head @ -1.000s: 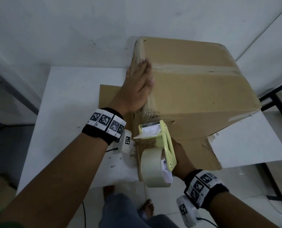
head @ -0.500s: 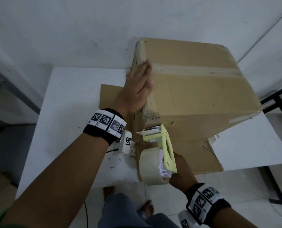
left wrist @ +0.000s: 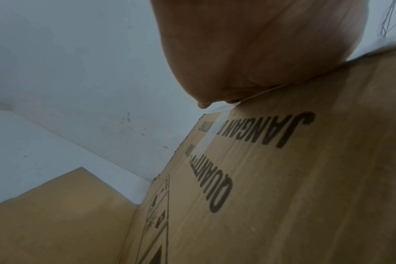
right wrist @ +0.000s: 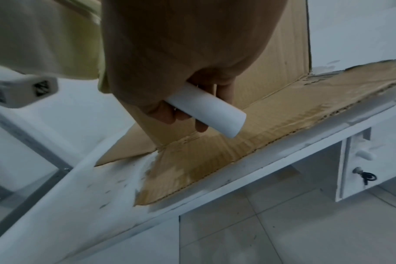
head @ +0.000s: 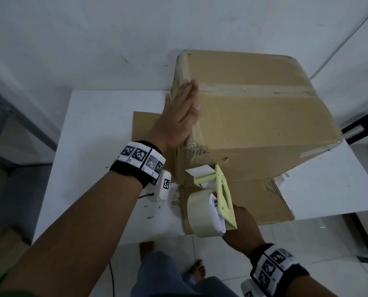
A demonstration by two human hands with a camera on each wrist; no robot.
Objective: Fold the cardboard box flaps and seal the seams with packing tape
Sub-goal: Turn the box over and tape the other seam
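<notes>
A big brown cardboard box [head: 254,125] stands on a white table [head: 97,133], with a taped seam across its top. My left hand [head: 182,112] lies flat with straight fingers on the box's top left edge; the left wrist view shows the palm [left wrist: 271,44] on that edge above the printed side [left wrist: 283,178]. My right hand [head: 241,224] grips the white handle [right wrist: 206,109] of a pale green tape dispenser [head: 213,196]. Its roll of clear tape [head: 200,215] hangs at the box's near lower corner, and its front end touches the near face.
Two lower flaps [head: 243,202] lie spread flat on the table, one at the near edge, one [head: 144,125] at the left. A wall stands close behind the box. A dark metal frame [head: 363,129] is at the right. My bare feet [head: 197,271] are on the tiled floor below.
My right hand has drawn the tape dispenser down the box's near face toward me. The left hand has stayed flat on the top edge.
</notes>
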